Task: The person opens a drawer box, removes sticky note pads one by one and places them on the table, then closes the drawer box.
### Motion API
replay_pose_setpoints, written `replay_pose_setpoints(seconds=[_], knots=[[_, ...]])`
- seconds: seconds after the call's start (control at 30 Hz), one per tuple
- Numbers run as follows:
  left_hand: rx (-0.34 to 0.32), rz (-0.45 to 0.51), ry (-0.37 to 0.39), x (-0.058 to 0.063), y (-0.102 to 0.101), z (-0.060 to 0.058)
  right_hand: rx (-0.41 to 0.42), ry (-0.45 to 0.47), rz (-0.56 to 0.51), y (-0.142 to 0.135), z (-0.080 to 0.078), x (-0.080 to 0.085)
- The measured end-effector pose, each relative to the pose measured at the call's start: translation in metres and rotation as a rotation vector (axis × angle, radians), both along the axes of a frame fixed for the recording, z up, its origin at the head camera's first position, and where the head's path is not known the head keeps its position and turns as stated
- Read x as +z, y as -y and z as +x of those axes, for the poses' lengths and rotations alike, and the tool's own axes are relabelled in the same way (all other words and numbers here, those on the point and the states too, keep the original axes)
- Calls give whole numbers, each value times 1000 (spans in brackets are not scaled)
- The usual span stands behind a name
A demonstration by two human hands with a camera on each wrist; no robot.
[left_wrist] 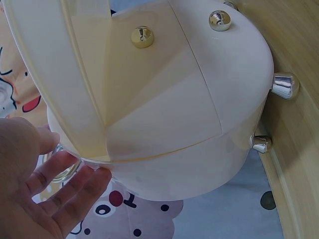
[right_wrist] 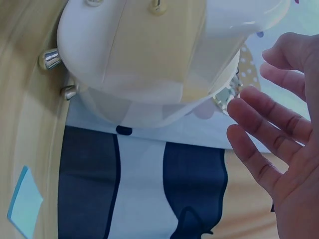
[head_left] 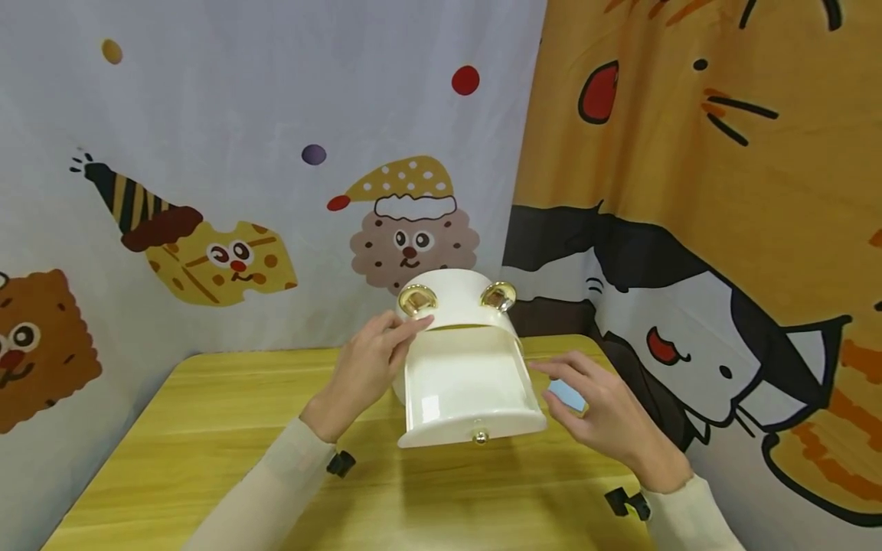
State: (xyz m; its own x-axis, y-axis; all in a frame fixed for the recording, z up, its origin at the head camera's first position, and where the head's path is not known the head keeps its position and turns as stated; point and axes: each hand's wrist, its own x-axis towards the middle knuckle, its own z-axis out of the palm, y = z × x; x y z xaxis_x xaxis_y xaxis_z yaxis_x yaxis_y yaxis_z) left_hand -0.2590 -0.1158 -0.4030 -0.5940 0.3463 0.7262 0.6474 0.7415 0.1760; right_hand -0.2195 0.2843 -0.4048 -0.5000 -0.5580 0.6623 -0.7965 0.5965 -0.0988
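A white storage box (head_left: 455,379) with two gold, ear-like pieces on top stands on the table. In the wrist views its front carries round gold knobs (left_wrist: 142,37), and silvery feet (left_wrist: 285,85) stick out underneath. A white upper part juts forward above the front. My left hand (head_left: 368,367) is at the box's upper left side, fingertips at the edge near the left gold ear (head_left: 417,300); its fingers are loosely extended. On the other side my right hand (head_left: 606,409) hovers apart from the box, fingers spread and slightly bent, with nothing in it.
A small light-blue pad (head_left: 568,395) lies on the wooden table (head_left: 227,436), partly behind my right hand in the head view. Cartoon-printed curtains (head_left: 386,84) hang behind the table and along its right side. Black clips (head_left: 341,463) are on both wrists.
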Motion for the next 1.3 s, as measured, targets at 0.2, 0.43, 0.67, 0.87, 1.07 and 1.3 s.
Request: replay_pose_setpoints(seconds=[0.2, 0.43, 0.67, 0.87, 1.07, 1.3], knots=[[4, 8, 4, -2, 0, 1, 25, -30, 7, 7, 7, 6], [4, 8, 5, -1, 0, -1, 50, -88, 17, 19, 14, 13], [6, 13, 15, -2, 0, -1, 94, -146, -4, 30, 19, 19], [8, 11, 10, -3, 0, -1, 118, -176, -7, 37, 23, 22], [8, 10, 8, -2, -1, 0, 173, -222, -6, 46, 28, 25], [15, 8, 12, -1, -1, 0, 205, -233, 20, 58, 37, 24]])
